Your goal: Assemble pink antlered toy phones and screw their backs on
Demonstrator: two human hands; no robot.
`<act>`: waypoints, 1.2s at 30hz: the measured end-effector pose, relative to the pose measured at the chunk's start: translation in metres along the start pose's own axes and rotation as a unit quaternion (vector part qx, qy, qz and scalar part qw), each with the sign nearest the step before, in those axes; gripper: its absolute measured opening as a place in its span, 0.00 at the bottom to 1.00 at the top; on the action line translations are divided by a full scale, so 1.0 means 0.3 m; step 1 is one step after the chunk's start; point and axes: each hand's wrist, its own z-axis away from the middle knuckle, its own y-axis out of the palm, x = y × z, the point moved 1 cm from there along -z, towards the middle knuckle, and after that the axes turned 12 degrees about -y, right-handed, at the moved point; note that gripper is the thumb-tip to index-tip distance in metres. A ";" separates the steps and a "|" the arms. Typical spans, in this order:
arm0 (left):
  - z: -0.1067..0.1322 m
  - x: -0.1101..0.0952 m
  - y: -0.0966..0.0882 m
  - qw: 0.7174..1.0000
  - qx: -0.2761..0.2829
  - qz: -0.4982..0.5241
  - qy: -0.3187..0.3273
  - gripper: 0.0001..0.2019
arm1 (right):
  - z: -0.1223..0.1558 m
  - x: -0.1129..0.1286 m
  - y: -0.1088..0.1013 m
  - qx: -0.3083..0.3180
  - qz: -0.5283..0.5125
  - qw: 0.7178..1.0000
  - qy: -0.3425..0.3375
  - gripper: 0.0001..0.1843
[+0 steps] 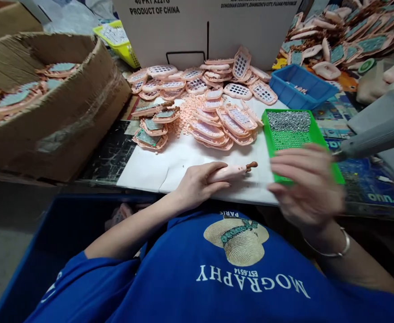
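My left hand rests on the white sheet at the table's front edge, closed around a pink plastic toy piece with a brown tip pointing right. My right hand hovers blurred over the near corner of a green tray that holds many small silver screws; its fingers are spread and nothing shows in them. A silver bracelet circles that wrist. A grey power screwdriver hangs just right of the hand.
Piles of pink toy shells cover the middle of the sheet, below a white carton. A blue bin sits at the back right, a brown cardboard box with finished pieces at left, a yellow basket behind.
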 end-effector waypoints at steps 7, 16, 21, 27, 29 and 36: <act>0.035 0.024 0.030 0.999 0.006 -0.018 0.032 0.17 | 0.025 -0.038 0.223 0.082 -0.006 0.995 -0.056 0.10; 0.028 0.023 0.035 0.999 0.027 0.007 0.040 0.18 | 0.031 -0.033 0.222 0.036 -0.029 0.998 -0.049 0.07; 0.000 -0.017 0.019 0.946 0.094 0.282 -0.131 0.14 | -0.013 -0.038 0.144 -0.028 0.006 0.999 -0.040 0.15; -0.003 -0.022 0.019 0.810 0.188 0.468 -0.298 0.16 | -0.006 0.012 0.140 0.033 0.079 0.984 -0.159 0.15; 0.006 -0.014 0.030 0.802 0.189 0.470 -0.315 0.17 | 0.007 0.024 0.165 0.048 0.080 0.980 -0.175 0.13; 0.029 0.001 0.047 0.809 0.108 0.454 -0.357 0.15 | 0.005 0.028 0.215 0.035 0.027 0.986 -0.163 0.08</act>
